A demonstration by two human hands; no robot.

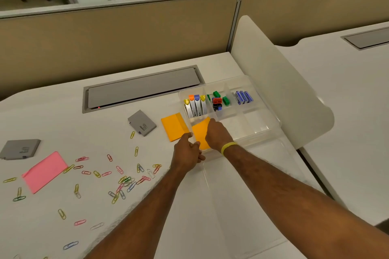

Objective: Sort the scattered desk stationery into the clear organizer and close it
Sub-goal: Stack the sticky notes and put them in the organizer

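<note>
The clear organizer (271,121) lies open on the white desk, its lid (252,195) folded toward me. An orange sticky pad (200,133) sits in its near-left compartment under my right hand (217,134), which presses on the pad. At the near-left corner of the organizer, my left hand (187,151) grips the rim. A second orange pad (173,126) lies just left of the organizer. Farther compartments hold staple removers (194,106), small colored sharpeners (219,101) and blue staple boxes (243,97).
Several colored paper clips (126,181) are scattered over the desk's left half. A pink sticky pad (44,171) and two grey cases (142,123) (20,149) lie there too. A grey cable hatch (143,88) sits behind, and a white divider (280,82) stands right of the organizer.
</note>
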